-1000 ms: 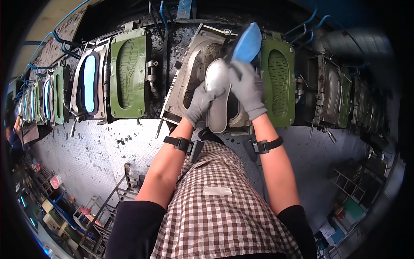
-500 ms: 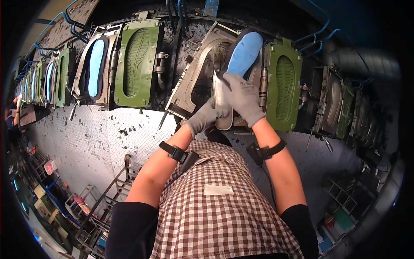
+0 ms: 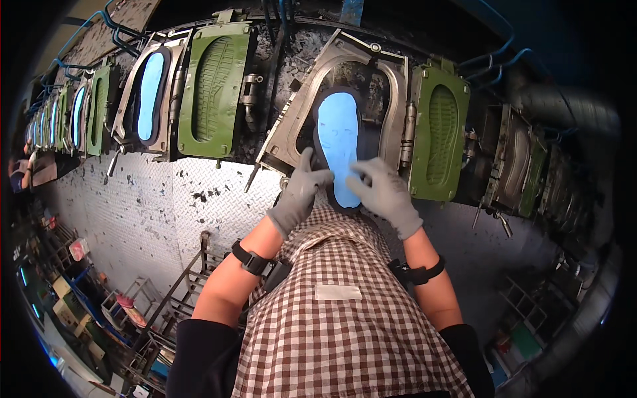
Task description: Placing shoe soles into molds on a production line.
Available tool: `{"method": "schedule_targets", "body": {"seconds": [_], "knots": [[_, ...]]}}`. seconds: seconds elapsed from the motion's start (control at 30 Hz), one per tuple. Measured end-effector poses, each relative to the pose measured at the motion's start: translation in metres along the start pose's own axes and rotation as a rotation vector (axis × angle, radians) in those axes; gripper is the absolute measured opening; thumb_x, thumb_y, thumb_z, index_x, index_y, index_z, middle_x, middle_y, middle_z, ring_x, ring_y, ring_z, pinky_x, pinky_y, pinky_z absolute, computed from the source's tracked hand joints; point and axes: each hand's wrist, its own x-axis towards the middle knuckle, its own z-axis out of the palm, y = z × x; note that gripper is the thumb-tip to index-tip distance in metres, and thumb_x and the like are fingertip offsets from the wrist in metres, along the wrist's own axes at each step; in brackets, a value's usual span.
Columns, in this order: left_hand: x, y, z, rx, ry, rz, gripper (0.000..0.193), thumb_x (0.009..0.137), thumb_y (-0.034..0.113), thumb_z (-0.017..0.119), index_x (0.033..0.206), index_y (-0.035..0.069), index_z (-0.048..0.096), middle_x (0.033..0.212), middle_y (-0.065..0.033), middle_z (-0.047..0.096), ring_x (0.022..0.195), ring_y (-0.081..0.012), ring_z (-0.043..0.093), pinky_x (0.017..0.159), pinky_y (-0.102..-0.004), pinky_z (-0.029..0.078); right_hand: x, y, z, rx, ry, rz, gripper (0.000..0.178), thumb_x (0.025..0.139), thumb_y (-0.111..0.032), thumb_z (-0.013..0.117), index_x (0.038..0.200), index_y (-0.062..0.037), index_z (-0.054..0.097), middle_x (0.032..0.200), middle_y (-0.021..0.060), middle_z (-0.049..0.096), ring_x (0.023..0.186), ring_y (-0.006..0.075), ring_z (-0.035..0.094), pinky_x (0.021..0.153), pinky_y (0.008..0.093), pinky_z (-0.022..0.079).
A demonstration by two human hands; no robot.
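Observation:
A long blue sole piece (image 3: 339, 136) with a black border lies lengthwise in front of me, partly over an open metal mould frame (image 3: 396, 86). Its near end reaches down to my apron. At its left edge is my gloved left hand (image 3: 298, 196), index finger stretched upward and thumb extended toward the blue surface. My gloved right hand (image 3: 385, 192) is at the right edge, its fingers bent and apart over the blue surface. Both gloves are grey. What supports the sole piece from below is hidden.
Green mould plates (image 3: 213, 93) with tread patterns hang hinged beside the frames; another green plate (image 3: 438, 132) is at the right. More moulds with blue sole pieces (image 3: 150, 96) line the left. Behind me is a metal rack (image 3: 192, 272). A co-worker's arm (image 3: 28, 174) shows far left.
The blue sole piece has swung from a tilt at the upper right to nearly straight, nearer me. The pale silvery piece between my hands is out of sight. My hands have moved apart.

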Motion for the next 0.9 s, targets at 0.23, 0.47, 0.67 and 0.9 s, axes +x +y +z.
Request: {"method": "schedule_targets", "body": {"seconds": [0.23,0.47,0.67,0.9], "knots": [[0.071,0.018,0.012,-0.079,0.028,0.080,0.049,0.090,0.028,0.074,0.124,-0.005,0.063,0.110,-0.0122,0.070,0.090,-0.0211,0.069,0.085,-0.0351,0.057,0.051,0.007,0.022,0.329,0.129,0.311,0.068,0.089,-0.024,0.070,0.146,0.0041,0.045,0.082,0.0117,0.063,0.075,0.0271,0.063,0.074,0.0401,0.051],[0.127,0.034,0.035,0.161,-0.024,0.254,0.051,0.087,0.030,0.077,0.123,-0.004,0.064,0.110,-0.0116,0.072,0.092,-0.0165,0.067,0.083,-0.0315,0.055,0.067,0.031,0.029,0.205,0.586,0.100,0.055,0.091,-0.018,0.061,0.142,-0.0007,0.049,0.079,0.0137,0.063,0.069,0.0334,0.063,0.068,0.0465,0.050],[0.161,0.045,0.061,0.214,0.059,0.422,0.056,0.087,0.032,0.078,0.128,-0.003,0.062,0.113,-0.0147,0.071,0.094,-0.0193,0.067,0.084,-0.0330,0.056,0.095,0.040,-0.004,0.033,0.636,0.118,0.054,0.094,-0.022,0.055,0.147,-0.0187,0.049,0.123,0.0166,0.069,0.095,0.0396,0.070,0.082,0.0503,0.055],[0.106,-0.004,0.102,1.343,0.529,0.518,0.068,0.102,0.032,0.049,0.162,0.014,0.023,0.160,-0.0320,0.026,0.144,-0.0444,0.036,0.122,-0.0497,0.026,0.104,0.040,-0.023,0.150,0.659,-0.037,0.047,0.094,-0.025,0.055,0.139,-0.0146,0.059,0.135,0.0157,0.063,0.121,0.0345,0.062,0.105,0.0433,0.048]]}}
